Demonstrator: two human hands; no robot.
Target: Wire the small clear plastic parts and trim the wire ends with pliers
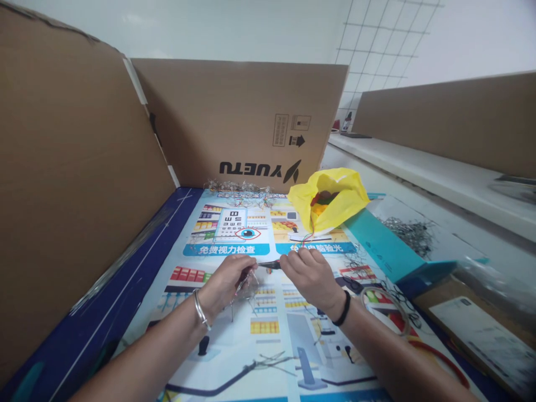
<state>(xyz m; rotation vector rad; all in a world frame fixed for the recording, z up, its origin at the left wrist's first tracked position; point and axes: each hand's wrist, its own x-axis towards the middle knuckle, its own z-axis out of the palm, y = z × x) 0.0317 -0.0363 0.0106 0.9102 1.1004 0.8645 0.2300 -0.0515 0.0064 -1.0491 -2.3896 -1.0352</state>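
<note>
Thin wires point(248, 283) hang in a loose bunch from the left hand point(226, 282), pinched between its fingertips. Beyond that hand lies a silvery wire tangle point(240, 187). To its right, a dark pointed tool point(269, 264) meets those fingertips, its other end closed in the fist of the right hand point(310, 276). Beyond the right hand sits an open yellow bag point(347, 198). The bunch looks partly worked, its ends still splayed; how much is finished is unclear.

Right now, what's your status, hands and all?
Left hand pinching thin wires. Right hand gripping dark pointed tool, tip at left fingers. Yellow bag beyond, not blocking.
</note>
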